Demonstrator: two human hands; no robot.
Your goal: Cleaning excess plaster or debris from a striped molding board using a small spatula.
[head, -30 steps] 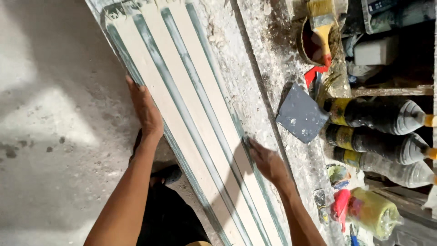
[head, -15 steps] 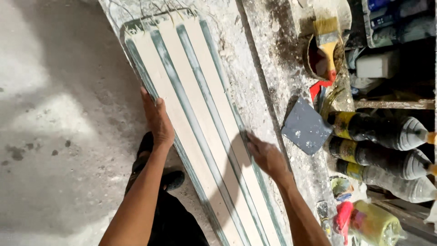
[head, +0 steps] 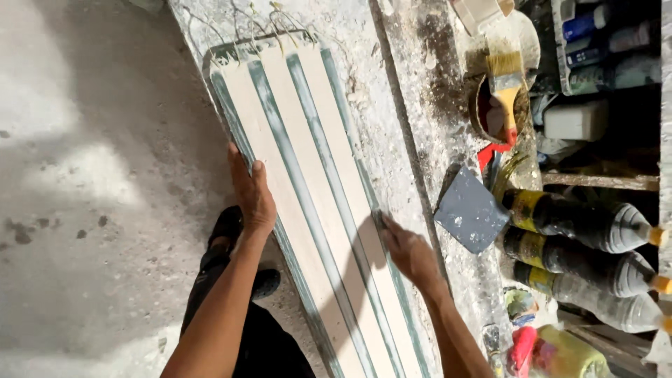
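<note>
The left hand (head: 252,196) lies flat, fingers together, on the left edge of a long ribbed panel (head: 315,189) of cream strips and grey-green grooves. The right hand (head: 409,252) presses fingers together on the panel's right edge. The panel lies lengthwise along the dusty workbench (head: 392,91). Near the bench's right edge sit a grey scraper (head: 470,217), a paintbrush (head: 505,84) and sealant tubes (head: 588,224).

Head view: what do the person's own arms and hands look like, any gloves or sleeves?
Both forearms are bare to the frame's edge, with no sleeves showing. The left hand and right hand wear no gloves, and no rings, watch or wristbands show. Below are dark trousers and a dark shoe.
</note>
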